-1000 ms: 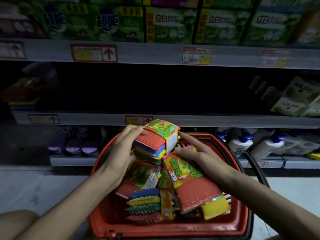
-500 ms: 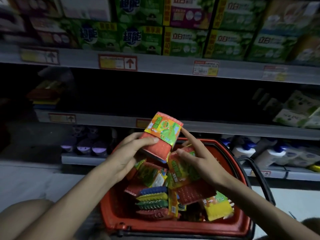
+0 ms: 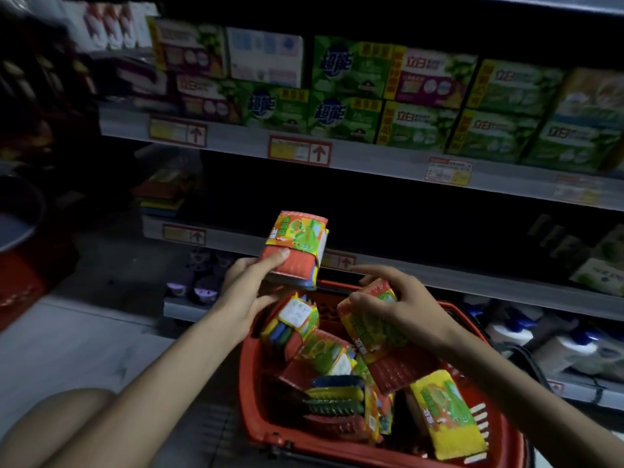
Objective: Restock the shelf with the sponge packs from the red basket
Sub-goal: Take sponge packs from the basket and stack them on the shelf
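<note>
Sitting nearest, the red plastic basket point(image 3: 248, 383) holds loose film-wrapped sponge packs point(image 3: 445, 410), likely light, squashy and slippery, best gripped across the short sides. The right hand point(image 3: 401, 309) clasps one at the far rim; the left hand point(image 3: 243, 292) pinches another raised pack point(image 3: 297, 244) by its lower end. Beyond, the front lip of the grey metal shelf point(image 3: 439, 276) seems the only obstacle.

Red basket point(image 3: 251, 383) w/ multicolour sponge packs point(image 3: 334, 400) piled inside, one pack point(image 3: 295, 251) upright above rim — red sponge, green-orange label, another pack point(image 3: 371, 329) tilted atop pile at right, dark shelf point(image 3: 489, 287) just behind basket
</note>
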Available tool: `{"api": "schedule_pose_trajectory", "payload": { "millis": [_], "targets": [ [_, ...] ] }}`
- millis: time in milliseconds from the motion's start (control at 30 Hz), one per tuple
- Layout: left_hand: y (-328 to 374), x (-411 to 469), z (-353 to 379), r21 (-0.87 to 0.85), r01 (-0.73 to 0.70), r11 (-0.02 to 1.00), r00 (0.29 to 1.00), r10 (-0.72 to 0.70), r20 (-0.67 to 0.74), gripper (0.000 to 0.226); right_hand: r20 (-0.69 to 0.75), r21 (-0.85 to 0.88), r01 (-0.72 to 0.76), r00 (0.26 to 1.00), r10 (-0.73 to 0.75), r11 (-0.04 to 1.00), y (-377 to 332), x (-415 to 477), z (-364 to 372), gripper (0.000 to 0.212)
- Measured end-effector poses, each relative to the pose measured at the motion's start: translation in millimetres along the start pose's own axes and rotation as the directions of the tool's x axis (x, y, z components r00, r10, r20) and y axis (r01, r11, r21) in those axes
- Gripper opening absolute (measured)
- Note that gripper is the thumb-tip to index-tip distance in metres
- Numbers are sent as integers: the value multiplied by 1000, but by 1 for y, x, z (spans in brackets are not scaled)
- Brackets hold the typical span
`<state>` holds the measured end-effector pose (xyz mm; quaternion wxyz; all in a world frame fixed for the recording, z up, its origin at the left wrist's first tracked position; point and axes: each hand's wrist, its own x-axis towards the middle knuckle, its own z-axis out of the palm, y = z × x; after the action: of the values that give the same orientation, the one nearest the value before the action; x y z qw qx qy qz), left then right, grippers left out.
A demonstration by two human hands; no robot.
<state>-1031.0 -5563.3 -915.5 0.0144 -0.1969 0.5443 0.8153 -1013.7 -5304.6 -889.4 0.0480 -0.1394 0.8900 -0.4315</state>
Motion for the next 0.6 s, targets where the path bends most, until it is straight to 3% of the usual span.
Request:
{"api": "schedule_pose_trajectory", "payload": {
  "millis": [133, 367, 500, 600],
  "targets": [
    [15, 5, -27, -69, -40, 997, 996, 35, -78, 46, 46, 60, 28, 998, -30, 998, -28, 27, 25, 50],
    [49, 19, -74, -131, -99, 986, 974, 69, -216, 32, 137, 256, 12, 989, -48, 966, -82, 67, 99, 75],
    [68, 30, -90, -95, -156, 983, 958, 127, -259, 28, 183, 417, 12, 978, -97, 909, -105, 85, 137, 51],
    [73, 45, -100, -17, -201, 980, 944, 189, -271, 26, 190, 477, 2, 976, -105, 879, -111, 98, 163, 58]
  ]
}}
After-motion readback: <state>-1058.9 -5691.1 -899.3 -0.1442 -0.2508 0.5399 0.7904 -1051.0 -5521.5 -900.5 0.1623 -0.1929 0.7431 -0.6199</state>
